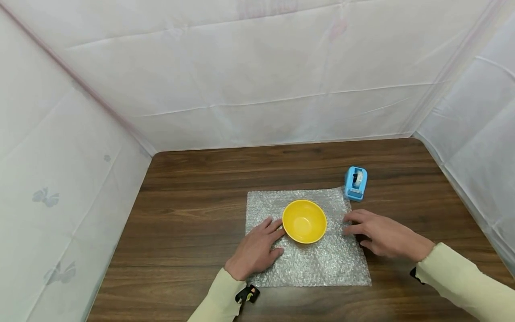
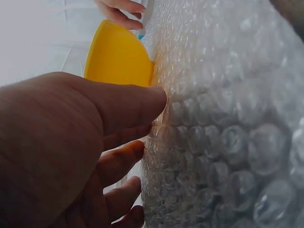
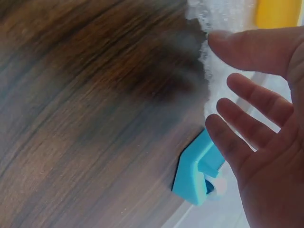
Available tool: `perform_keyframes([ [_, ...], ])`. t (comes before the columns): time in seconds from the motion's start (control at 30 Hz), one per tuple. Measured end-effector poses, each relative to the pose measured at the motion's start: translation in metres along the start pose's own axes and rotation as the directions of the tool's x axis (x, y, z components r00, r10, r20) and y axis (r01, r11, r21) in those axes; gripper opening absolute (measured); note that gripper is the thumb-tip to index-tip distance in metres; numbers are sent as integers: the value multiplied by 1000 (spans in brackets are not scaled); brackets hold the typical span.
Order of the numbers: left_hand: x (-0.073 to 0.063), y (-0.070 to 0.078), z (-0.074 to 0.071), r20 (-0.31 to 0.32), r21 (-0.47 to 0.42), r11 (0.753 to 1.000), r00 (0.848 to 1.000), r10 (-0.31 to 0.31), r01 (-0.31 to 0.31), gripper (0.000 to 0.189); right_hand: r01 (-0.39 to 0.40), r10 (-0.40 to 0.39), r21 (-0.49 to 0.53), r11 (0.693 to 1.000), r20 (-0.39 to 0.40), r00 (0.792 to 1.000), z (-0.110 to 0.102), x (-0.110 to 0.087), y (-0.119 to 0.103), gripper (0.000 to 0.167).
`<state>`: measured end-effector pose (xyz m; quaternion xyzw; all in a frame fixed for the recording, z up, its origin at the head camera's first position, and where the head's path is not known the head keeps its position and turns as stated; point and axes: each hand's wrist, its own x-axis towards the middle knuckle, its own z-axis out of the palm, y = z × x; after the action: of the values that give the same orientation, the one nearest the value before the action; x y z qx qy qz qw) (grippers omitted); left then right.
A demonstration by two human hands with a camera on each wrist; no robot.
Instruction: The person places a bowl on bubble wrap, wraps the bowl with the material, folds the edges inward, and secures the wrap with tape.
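Observation:
A yellow bowl (image 1: 304, 222) stands upright on a sheet of bubble wrap (image 1: 314, 268) spread flat on the table. My left hand (image 1: 257, 248) rests on the sheet's left part, fingers spread and fingertips right at the bowl's side. In the left wrist view its thumb (image 2: 137, 107) lies along the bubbles, with the bowl (image 2: 118, 54) just beyond. My right hand (image 1: 380, 233) hovers at the sheet's right edge, fingers loosely bent, nothing between them. The right wrist view shows those fingers (image 3: 251, 118) apart over the edge of the wrap (image 3: 216, 90).
A blue tape dispenser (image 1: 356, 184) with a roll of tape stands at the sheet's far right corner. The dark wooden table (image 1: 181, 223) is enclosed by pale cloth walls (image 1: 257, 80) at the back and both sides.

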<state>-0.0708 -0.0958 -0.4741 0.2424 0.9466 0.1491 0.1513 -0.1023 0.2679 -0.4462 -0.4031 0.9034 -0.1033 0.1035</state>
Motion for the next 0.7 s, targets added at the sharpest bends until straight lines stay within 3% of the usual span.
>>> perform_keyframes([
  [0.37, -2, -1, 0, 5, 30, 999, 1000, 13, -13, 61, 66, -67, -51, 997, -26, 997, 13, 14, 14, 41],
  [0.7, -3, -1, 0, 24, 17, 1000, 1000, 2, -3, 63, 105, -114, -79, 991, -131, 985, 26, 25, 17, 32],
])
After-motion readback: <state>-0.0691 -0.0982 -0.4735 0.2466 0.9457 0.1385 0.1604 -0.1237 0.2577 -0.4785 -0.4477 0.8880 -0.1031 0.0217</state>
